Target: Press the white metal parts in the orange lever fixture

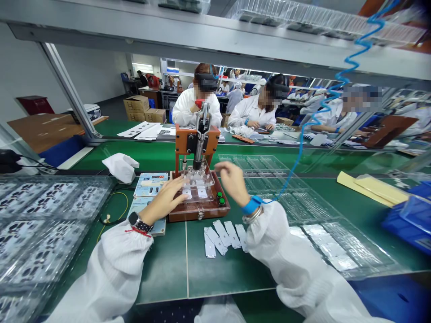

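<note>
- A brown press fixture (198, 197) is seen at the centre of the frame on the green bench mat (175, 264), with its clear nest plate (199, 181) lying directly under an upright toggle clamp (202, 134).
- The left hand (164, 199) is laid on the lower-left part of the nest plate; its fingers (180, 185) are stretched out flat and held close together, pointing toward the upper right of the frame, their tips touching the plate beside a small white flat part (187, 193) (whether anything is pinched under them cannot be told).
- The right hand (232, 179) is held just right of the plate, above the fixture's right edge and two green buttons (220, 197); its fingers are curled inward toward the left of the frame, and it cannot be told whether something is held in them.
- A second white part (202, 192) is seated in the middle of the plate, between the two hands, its long axis running roughly up and down the frame; the left fingertips are judged the nearer.
- A fan of loose white strips (224, 235) is spread on the mat just below the fixture, nearer the right sleeve (296, 264) than the left.
- Clear blister trays (299, 211) are set to the right, and a blue coiled cord (323, 103) is led up from the blue wrist strap (252, 204).
</note>
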